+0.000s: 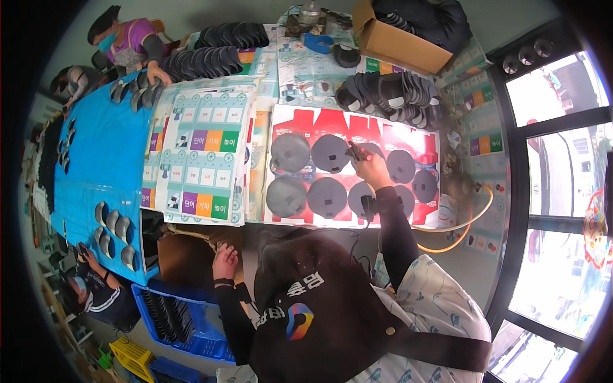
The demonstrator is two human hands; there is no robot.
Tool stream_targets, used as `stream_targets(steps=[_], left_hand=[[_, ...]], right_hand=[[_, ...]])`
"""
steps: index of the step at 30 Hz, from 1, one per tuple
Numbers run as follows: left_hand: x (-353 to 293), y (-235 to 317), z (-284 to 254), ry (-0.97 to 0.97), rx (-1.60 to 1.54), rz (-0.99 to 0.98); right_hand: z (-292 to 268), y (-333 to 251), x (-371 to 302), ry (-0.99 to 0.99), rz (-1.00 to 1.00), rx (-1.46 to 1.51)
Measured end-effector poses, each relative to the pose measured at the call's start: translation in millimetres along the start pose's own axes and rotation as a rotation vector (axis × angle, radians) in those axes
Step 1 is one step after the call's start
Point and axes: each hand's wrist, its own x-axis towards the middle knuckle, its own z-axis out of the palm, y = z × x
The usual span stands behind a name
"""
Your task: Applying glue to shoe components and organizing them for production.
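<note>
My right hand is closed round a small dark hand tool, whose exact kind I cannot make out. It is held above the upper row of dark grey round discs lying on a red and white printed sheet. The discs form two rows, several bearing a small dark rectangle; my hand and forearm partly cover some on the right. My left hand is away from the discs, below the table's front edge and beside a brown cardboard box. Its fingers are curled together, and their contents cannot be seen.
Curved black pieces are stacked behind the sheet, near an open carton. Printed sheets lie left. People work around a blue table. A blue crate stands low; a yellow hose loops at right.
</note>
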Motion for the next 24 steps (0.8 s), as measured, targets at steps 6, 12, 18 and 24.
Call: stream_targets(steps=[6,12,18,24], left_hand=[[4,4,27,-0.053,0.107,-0.063],[-8,-38,-6,-0.092,0.063,-0.021],[-32,-59,-23,-0.034,0.092,-0.044],[-54,-73,-34,0.061,-0.034,-0.190]], right_hand=[[-17,-2,-9,-0.104,-0.056,0.164],[-35,-32,-9,-0.271,-0.044,0.316],[-27,-12,13,-0.213,-0.200,0.090],[-39,-1,-2,-0.053,-0.032,0.056]])
